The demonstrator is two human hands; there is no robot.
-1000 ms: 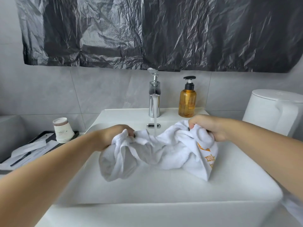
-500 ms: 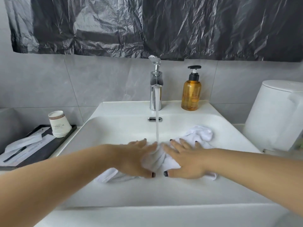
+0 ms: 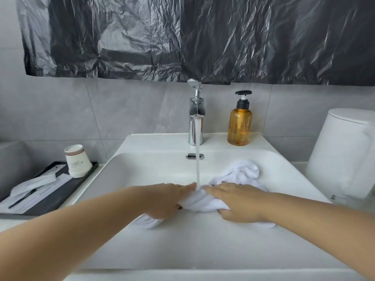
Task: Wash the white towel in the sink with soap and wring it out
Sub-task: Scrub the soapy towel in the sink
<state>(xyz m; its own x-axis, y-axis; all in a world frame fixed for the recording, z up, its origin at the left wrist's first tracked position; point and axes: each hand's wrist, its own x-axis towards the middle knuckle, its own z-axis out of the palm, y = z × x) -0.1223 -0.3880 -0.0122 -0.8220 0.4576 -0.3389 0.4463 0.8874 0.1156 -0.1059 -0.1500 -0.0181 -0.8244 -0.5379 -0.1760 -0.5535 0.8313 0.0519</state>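
Note:
The white towel [image 3: 242, 172] lies bunched in the basin of the white sink [image 3: 142, 179], under water running from the chrome faucet [image 3: 195, 126]. My left hand [image 3: 166, 199] and my right hand [image 3: 238, 201] press down on the towel side by side, fingers straight and pointing toward the stream, which lands between their fingertips. Towel folds show between the hands and stick out to the left, right and back. The amber soap pump bottle [image 3: 239, 126] stands on the sink ledge right of the faucet.
A black tray [image 3: 60, 191] with stacked paper cups [image 3: 78, 163] and packets sits on the counter to the left. A white toilet tank [image 3: 345, 155] stands to the right. Black plastic sheeting [image 3: 182, 37] hangs on the wall above.
One second ago both hands held the towel up over the basin. They lowered it and pressed it flat; since then the spread fingers have drawn together on the towel.

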